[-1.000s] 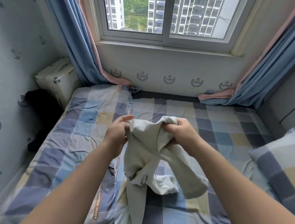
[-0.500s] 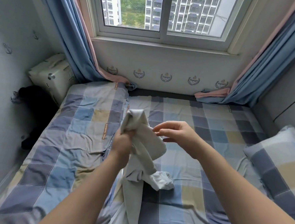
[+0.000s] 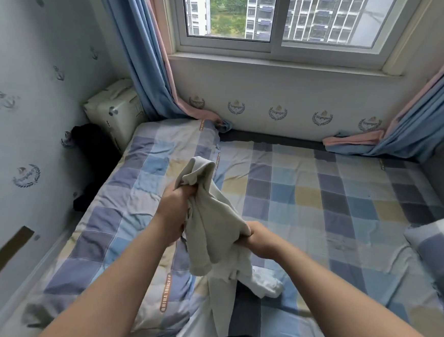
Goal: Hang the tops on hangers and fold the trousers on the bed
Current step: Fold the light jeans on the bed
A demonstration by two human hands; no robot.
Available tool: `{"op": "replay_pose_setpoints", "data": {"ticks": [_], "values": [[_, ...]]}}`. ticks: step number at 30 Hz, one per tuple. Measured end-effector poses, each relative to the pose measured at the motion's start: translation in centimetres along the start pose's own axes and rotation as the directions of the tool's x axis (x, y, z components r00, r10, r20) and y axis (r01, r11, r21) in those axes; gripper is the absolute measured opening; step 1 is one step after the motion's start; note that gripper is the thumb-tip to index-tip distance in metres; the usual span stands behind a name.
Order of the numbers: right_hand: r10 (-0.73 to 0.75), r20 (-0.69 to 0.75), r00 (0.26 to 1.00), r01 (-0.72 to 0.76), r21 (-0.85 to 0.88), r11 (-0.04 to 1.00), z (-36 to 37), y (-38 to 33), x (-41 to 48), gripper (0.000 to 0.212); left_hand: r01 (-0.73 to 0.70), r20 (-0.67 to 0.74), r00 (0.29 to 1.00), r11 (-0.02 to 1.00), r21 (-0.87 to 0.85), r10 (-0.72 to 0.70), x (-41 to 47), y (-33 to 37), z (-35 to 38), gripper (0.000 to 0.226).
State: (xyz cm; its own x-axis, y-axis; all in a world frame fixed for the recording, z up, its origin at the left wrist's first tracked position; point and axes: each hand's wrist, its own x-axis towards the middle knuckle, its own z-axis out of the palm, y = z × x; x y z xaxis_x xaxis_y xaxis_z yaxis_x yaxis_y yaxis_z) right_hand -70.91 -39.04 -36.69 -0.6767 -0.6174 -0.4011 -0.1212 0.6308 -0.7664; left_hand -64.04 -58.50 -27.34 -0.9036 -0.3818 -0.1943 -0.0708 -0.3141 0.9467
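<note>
Both forearms reach forward. The left hand (image 3: 172, 209) is fisted around the upper end of a cream garment (image 3: 211, 220). The right hand (image 3: 260, 240), lower and nearer, clutches its side. The garment hangs lengthwise, its top pointing up and away and its tail trailing onto the checked bed (image 3: 319, 202).

I'm in a home bedroom: a checked bed (image 3: 319, 202), a pillow (image 3: 437, 249), curtains (image 3: 134, 55) framing a window (image 3: 278, 16).

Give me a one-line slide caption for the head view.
Left hand and right hand grip a bunched pale garment above the checked bed, window beyond.
</note>
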Motion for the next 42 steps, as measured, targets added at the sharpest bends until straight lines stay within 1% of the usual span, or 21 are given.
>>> {"op": "replay_pose_setpoints", "data": {"ticks": [4,6,8,11,13,14,16,19,22,25,28,30,31,32,34,36,37,38,39,40,42], "values": [[0.044,-0.150,0.988,-0.037,0.055,0.998,-1.4,-0.9,-1.2,0.012,0.033,-0.240,0.970,0.966,0.257,0.031,2.0,-1.7,-3.5,0.027],[0.048,-0.221,0.974,-0.019,0.133,0.991,-2.3,-2.2,-1.7,0.019,0.048,-0.291,0.955,0.935,0.351,0.061,2.3,-2.0,-3.9,0.039],[0.054,-0.253,0.966,0.004,0.222,0.975,-3.5,-4.2,-2.1,0.015,-0.018,-0.214,0.969,0.904,0.428,0.121,1.6,-1.9,-3.2,0.050],[0.067,-0.253,0.965,0.029,0.359,0.933,-5.1,-7.1,-2.5,0.012,-0.154,0.118,0.987,0.808,0.569,0.105,-0.6,-1.9,-1.2,0.054],[0.083,-0.247,0.965,0.044,0.468,0.883,-5.8,-8.8,-2.9,0.014,-0.208,0.317,0.948,0.817,0.539,0.032,-2.2,-3.1,0.0,0.065],[0.096,-0.243,0.965,0.045,0.518,0.854,-6.0,-9.6,-3.1,0.017,-0.211,0.349,0.937,0.827,0.521,0.019,-2.7,-4.0,0.6,0.073],[0.118,-0.221,0.968,0.040,0.600,0.799,-6.5,-10.7,-3.3,0.021,-0.194,0.287,0.957,0.833,0.518,0.045,-3.0,-5.0,2.0,0.080],[0.113,-0.180,0.977,0.039,0.674,0.738,-7.2,-11.4,-3.5,0.021,-0.215,0.127,0.976,0.840,0.498,0.175,-2.0,-4.9,3.3,0.046],[0.015,-0.266,0.964,0.133,0.531,0.837,-7.5,-10.4,-3.9,0.020,-0.221,0.085,0.975,0.901,0.372,0.203,-0.9,-4.5,3.4,0.021],[-0.093,-0.384,0.919,0.211,0.279,0.937,-6.0,-7.4,-4.8,0.028,-0.181,0.054,0.983,0.943,0.278,0.173,-0.4,-3.9,3.3,0.014],[-0.071,-0.410,0.909,0.120,0.095,0.988,-2.6,-3.3,-4.8,0.043,-0.119,0.025,0.993,0.976,0.185,0.116,0.1,-2.8,3.4,0.013],[-0.036,-0.357,0.933,0.053,0.037,0.998,-0.4,-1.8,-4.5,0.070,-0.094,0.028,0.996,0.985,0.148,0.090,0.2,-2.2,3.9,0.013],[-0.017,-0.387,0.922,0.015,-0.007,1.000,0.5,-1.5,-4.3,0.083,-0.084,0.021,0.996,0.987,0.137,0.082,0.2,-2.0,4.2,0.011],[-0.007,-0.475,0.880,-0.021,-0.054,0.998,1.3,-1.4,-4.2,0.090,-0.075,0.007,0.997,0.990,0.120,0.075,0.1,-1.9,4.4,0.010],[-0.050,-0.706,0.706,-0.013,-0.084,0.996,2.4,-1.4,-4.4,0.086,-0.049,-0.024,0.998,0.997,0.054,0.050,0.1,-1.6,4.8,0.008],[-0.113,-0.822,0.558,0.058,-0.097,0.994,3.5,-1.3,-5.1,0.072,-0.029,-0.041,0.999,1.000,-0.011,0.028,0.0,-1.1,4.9,0.009],[-0.145,-0.839,0.525,0.070,-0.127,0.989,3.9,-0.9,-5.2,0.065,-0.022,-0.044,0.999,0.999,-0.034,0.021,-0.1,-0.8,5.0,0.010],[-0.177,-0.836,0.520,0.058,-0.172,0.983,4.2,-0.3,-5.3,0.060,-0.018,-0.049,0.999,0.998,-0.053,0.016,-0.2,-0.6,5.0,0.011],[-0.190,-0.816,0.546,0.023,-0.212,0.977,4.4,0.2,-5.2,0.058,-0.012,-0.056,0.998,0.997,-0.070,0.008,-0.4,-0.3,5.0,0.011],[-0.171,-0.776,0.607,-0.026,-0.235,0.972,4.4,0.6,-5.0,0.061,-0.006,-0.061,0.998,0.996,-0.086,0.001,-0.4,-0.2,5.0,0.011],[-0.019,-0.625,0.781,-0.142,-0.207,0.968,4.1,0.4,-4.7,0.065,0.015,-0.051,0.998,0.995,-0.102,-0.021,-0.5,0.2,5.1,0.009]]}}
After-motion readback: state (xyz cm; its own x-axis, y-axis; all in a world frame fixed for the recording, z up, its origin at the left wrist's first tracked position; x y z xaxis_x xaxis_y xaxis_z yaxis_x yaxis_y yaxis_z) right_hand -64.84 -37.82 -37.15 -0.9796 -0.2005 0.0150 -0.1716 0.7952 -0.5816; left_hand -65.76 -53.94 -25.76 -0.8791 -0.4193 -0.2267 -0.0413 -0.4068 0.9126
